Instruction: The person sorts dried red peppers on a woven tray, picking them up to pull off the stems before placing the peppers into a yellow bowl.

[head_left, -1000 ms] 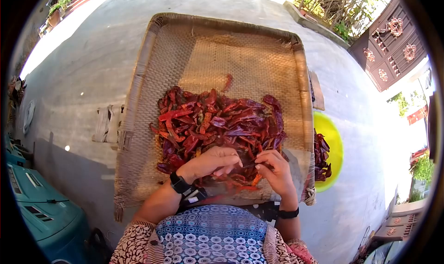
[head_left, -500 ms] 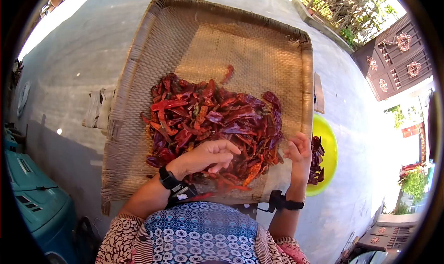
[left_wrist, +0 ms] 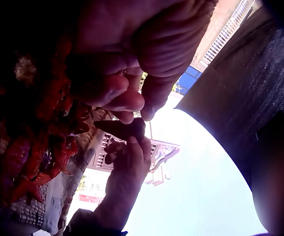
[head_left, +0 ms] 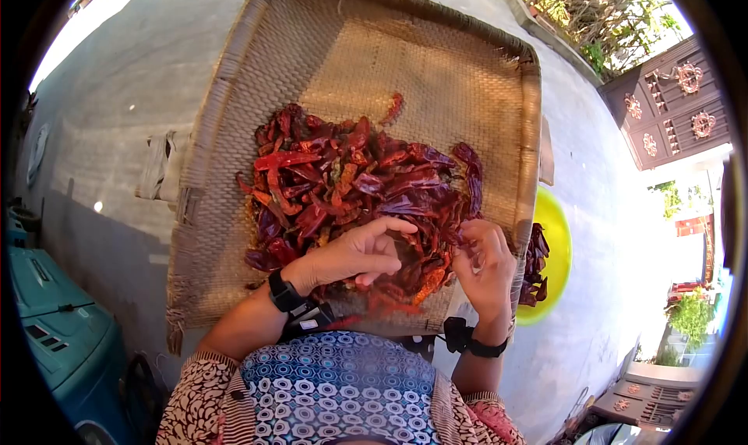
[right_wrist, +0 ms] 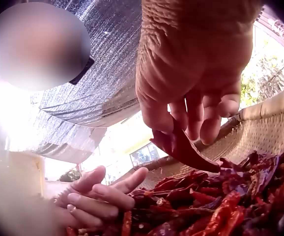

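Dried red chili peppers (head_left: 335, 176) lie heaped on a woven tray (head_left: 389, 63) in front of the person. The right hand (head_left: 487, 270), at the right edge of the heap, pinches one dark red chili pepper (right_wrist: 184, 148) between thumb and fingers; its tip points down toward the heap in the right wrist view. The left hand (head_left: 352, 256) hovers over the near part of the heap, palm turned inward. Its index finger reaches out and the others bend loosely, with nothing seen between them in the right wrist view.
A yellow basin (head_left: 562, 258) with more dark chilies (head_left: 536, 270) stands on the ground right of the tray. At the left is a teal plastic machine or bin (head_left: 66, 320). One lone chili (head_left: 393, 108) lies beyond the heap.
The right hand went from beside the left hand out to the tray's right edge, then back to the heap, where it now pinches a chili. The left hand stayed over the near heap.
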